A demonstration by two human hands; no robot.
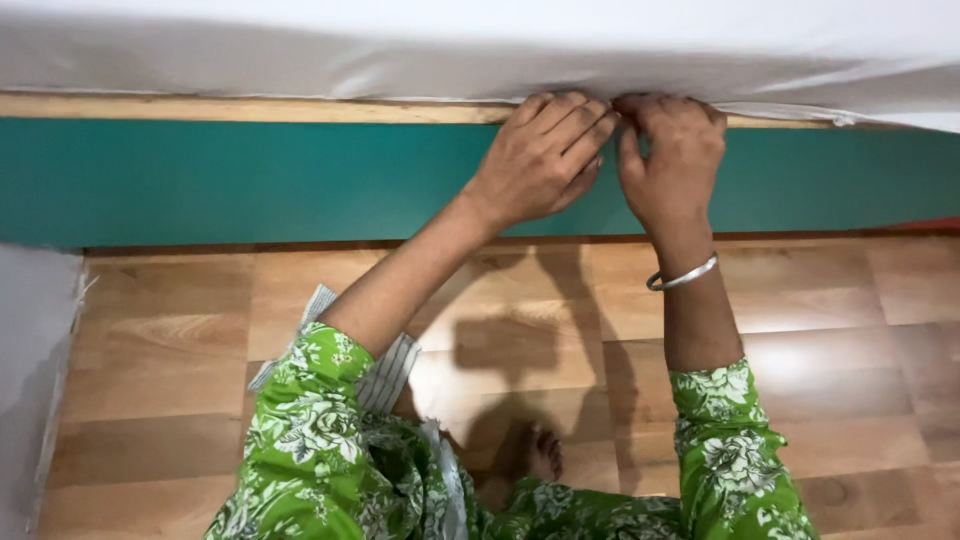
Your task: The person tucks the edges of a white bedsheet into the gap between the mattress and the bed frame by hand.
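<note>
You're wearing a green garment with a white floral print; its sleeves end partway down the forearms, lower left and lower right of the frame. Your right wrist carries a thin silver bangle, right of centre. Your left hand and right hand are bare, with no rings visible. A striped white-grey cloth hangs by the left sleeve. One bare foot shows at bottom centre.

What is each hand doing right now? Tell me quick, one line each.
Left hand: fingers curled, pressing the white sheet edge against the wooden rail.
Right hand: fingers bent at the same sheet edge; whether it grips cannot be told.
</note>
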